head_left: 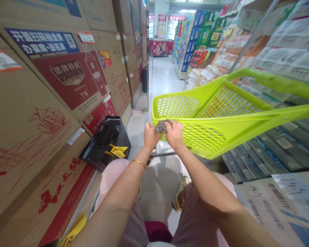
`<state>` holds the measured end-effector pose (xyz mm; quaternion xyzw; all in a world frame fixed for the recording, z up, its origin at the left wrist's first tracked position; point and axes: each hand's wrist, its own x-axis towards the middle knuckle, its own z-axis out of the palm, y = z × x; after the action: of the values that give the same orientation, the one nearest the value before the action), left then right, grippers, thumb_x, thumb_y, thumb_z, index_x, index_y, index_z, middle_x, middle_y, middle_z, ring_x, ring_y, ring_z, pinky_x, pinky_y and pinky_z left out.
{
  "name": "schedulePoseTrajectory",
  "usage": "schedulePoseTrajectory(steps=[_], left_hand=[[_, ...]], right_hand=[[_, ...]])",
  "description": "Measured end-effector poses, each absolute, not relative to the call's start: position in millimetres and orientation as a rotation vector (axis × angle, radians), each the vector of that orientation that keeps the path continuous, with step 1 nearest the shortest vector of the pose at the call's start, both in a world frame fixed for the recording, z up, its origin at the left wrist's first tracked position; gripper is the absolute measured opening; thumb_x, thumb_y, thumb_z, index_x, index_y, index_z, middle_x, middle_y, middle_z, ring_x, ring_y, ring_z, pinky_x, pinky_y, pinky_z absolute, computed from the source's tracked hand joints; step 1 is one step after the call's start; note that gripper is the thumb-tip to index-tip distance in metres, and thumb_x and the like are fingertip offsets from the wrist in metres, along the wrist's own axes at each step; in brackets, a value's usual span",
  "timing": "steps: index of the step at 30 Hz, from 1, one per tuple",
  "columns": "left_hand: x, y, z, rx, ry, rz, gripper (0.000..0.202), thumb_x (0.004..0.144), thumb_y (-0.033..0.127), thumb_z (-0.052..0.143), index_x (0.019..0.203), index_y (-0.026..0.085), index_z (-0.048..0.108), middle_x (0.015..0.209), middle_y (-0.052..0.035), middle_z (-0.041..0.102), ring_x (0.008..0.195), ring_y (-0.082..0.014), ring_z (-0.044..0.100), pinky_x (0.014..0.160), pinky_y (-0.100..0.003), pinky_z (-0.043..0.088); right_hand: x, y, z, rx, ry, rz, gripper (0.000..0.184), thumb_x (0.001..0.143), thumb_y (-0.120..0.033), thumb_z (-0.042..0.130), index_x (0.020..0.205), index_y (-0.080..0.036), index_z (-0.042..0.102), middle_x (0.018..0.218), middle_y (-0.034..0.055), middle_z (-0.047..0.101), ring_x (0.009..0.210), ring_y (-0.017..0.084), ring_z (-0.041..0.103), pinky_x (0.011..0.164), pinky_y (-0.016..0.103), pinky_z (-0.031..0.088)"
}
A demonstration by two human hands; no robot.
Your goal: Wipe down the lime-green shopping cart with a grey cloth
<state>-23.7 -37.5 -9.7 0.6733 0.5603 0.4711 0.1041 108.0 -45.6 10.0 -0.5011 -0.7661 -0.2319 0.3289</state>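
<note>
A lime-green plastic shopping cart stands side-on in front of me, with lattice holes in its walls. A small crumpled dark grey rag lies between my two hands, at the left corner of the cart's basket. My left hand is closed on the rag's left side, just by the cart's corner. My right hand is closed on the rag's right side, against the cart's long side wall. A gold-coloured bangle circles my left wrist. The undersides of the fingers are hidden.
Stacked cardboard cartons line the left side. A black gift bag with a yellow piece stands on the floor beside them. Shelves of packaged goods run along the right. Tiled aisle floor stretches ahead past blue boxes.
</note>
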Motion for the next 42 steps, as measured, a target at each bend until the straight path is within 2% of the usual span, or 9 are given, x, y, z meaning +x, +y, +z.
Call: schedulePoseTrajectory(steps=[3,8,16,19,24,28,36,42], left_hand=[[-26.9,-35.8,-7.2,2.116,1.718,1.242,0.010,0.067,0.013,0.054,0.059,0.019,0.052,0.072,-0.0033,0.049,0.072,-0.0159,0.051,0.066,-0.027,0.044],[-31.1,-30.5,-5.6,2.403,1.620,1.084,0.012,0.068,0.013,0.055,0.057,0.018,0.058,0.063,-0.0053,0.056,0.071,-0.0186,0.053,0.072,-0.032,0.043],[-29.2,-29.7,-7.9,2.390,1.726,1.208,0.033,0.078,0.022,0.048,0.046,0.019,0.051,0.054,-0.0041,0.049,0.066,-0.0181,0.051,0.077,-0.036,0.043],[-28.4,-30.9,-7.7,2.347,1.710,1.239,0.033,0.078,0.022,0.049,0.045,0.020,0.049,0.054,-0.0031,0.048,0.064,-0.0170,0.050,0.076,-0.035,0.043],[-25.8,-34.9,-7.2,2.336,1.704,1.180,0.031,0.076,0.020,0.052,0.046,0.019,0.049,0.055,-0.0033,0.050,0.066,-0.0170,0.051,0.075,-0.034,0.041],[-25.5,-37.2,-7.7,2.318,1.748,1.162,0.030,0.075,0.021,0.053,0.046,0.019,0.048,0.056,-0.0031,0.051,0.067,-0.0166,0.051,0.076,-0.033,0.041],[-31.6,-37.9,-5.4,2.360,1.661,1.121,0.018,0.071,0.014,0.054,0.053,0.018,0.055,0.063,-0.0046,0.055,0.071,-0.0174,0.051,0.072,-0.032,0.039],[-29.9,-35.3,-9.0,2.354,1.739,1.182,0.033,0.080,0.019,0.047,0.047,0.018,0.049,0.055,-0.0026,0.048,0.067,-0.0169,0.048,0.077,-0.034,0.038]], right_hand=[[107.6,-48.0,-4.3,-1.325,-2.059,-0.615,0.024,0.085,-0.024,0.046,0.104,-0.022,0.061,0.102,0.0104,0.057,0.086,0.021,0.041,0.076,0.034,0.029],[113.3,-51.5,-23.8,-1.281,-2.129,-0.666,0.024,0.088,-0.024,0.044,0.104,-0.020,0.060,0.101,0.0101,0.058,0.087,0.020,0.042,0.076,0.034,0.028],[116.2,-63.1,-40.1,-1.273,-2.382,-0.602,0.020,0.088,-0.021,0.042,0.092,-0.016,0.061,0.083,0.0081,0.055,0.079,0.019,0.040,0.070,0.031,0.028],[116.7,-61.4,-29.7,-1.243,-2.321,-0.596,0.021,0.089,-0.022,0.042,0.097,-0.016,0.061,0.086,0.0083,0.055,0.080,0.019,0.040,0.071,0.031,0.029],[123.3,-49.8,11.6,-1.232,-1.948,-0.672,0.027,0.086,-0.027,0.045,0.107,-0.016,0.058,0.101,0.0119,0.054,0.089,0.021,0.041,0.077,0.034,0.031],[122.8,-46.4,24.0,-1.220,-1.892,-0.649,0.026,0.084,-0.028,0.047,0.105,-0.017,0.059,0.100,0.0113,0.054,0.090,0.021,0.041,0.078,0.034,0.031],[117.6,-53.7,-13.5,-1.255,-2.092,-0.669,0.027,0.089,-0.024,0.040,0.107,-0.016,0.059,0.103,0.0123,0.056,0.089,0.021,0.041,0.077,0.034,0.030],[121.1,-67.4,-55.2,-1.293,-2.396,-0.632,0.024,0.090,-0.020,0.040,0.102,-0.016,0.060,0.095,0.0101,0.058,0.084,0.020,0.041,0.073,0.033,0.028]])
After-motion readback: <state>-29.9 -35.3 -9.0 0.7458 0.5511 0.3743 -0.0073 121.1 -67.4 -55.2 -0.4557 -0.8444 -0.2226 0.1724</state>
